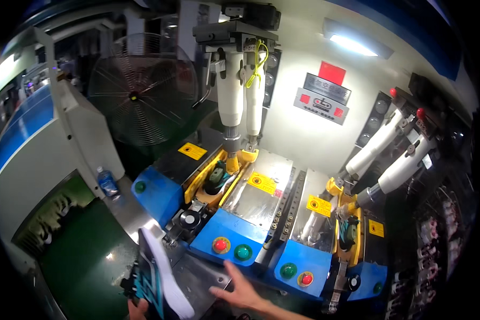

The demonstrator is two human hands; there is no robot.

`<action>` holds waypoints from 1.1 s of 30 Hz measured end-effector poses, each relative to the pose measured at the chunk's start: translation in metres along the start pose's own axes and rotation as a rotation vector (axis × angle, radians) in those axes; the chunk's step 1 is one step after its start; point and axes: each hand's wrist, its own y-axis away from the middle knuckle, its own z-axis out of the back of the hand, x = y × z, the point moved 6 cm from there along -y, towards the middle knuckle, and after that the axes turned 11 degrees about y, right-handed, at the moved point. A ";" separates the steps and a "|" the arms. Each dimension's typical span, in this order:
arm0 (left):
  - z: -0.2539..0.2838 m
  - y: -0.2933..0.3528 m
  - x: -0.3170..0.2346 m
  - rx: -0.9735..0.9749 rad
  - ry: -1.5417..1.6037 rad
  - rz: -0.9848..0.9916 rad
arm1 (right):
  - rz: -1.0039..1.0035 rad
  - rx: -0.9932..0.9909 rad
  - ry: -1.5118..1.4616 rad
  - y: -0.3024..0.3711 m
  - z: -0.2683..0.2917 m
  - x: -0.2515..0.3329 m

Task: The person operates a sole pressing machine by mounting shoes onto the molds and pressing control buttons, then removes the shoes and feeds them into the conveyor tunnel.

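A sneaker (153, 277) with a black and teal upper and a thick white sole is held up at the lower left, its sole turned to the right. My left hand (137, 309), partly cut off by the lower edge, is closed on it. My right hand (240, 290) is empty, with thumb and fingers apart. Its fingertips are just below the green button (243, 252) and the red button (221, 245) on the blue front of the left press station. Another shoe (215, 178) sits between that station's yellow pads, under white press cylinders (231, 90).
The right press station (304, 266) has its own buttons, and a shoe (349, 234) sits between its pads. A water bottle (107, 181) stands on a metal ledge at left. Behind it is a large fan (138, 90). Racks of shoes (429, 240) line the right side.
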 end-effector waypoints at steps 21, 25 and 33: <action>0.086 0.144 -0.057 -0.619 0.179 -0.404 | -0.898 1.008 -0.804 0.127 -0.276 0.070; 0.201 0.246 -0.034 -0.954 -0.442 -0.558 | -0.123 0.666 -0.124 0.096 -0.298 0.057; 0.241 0.263 -0.011 -0.686 -0.715 -0.107 | 0.262 0.715 0.301 -0.032 -0.394 0.107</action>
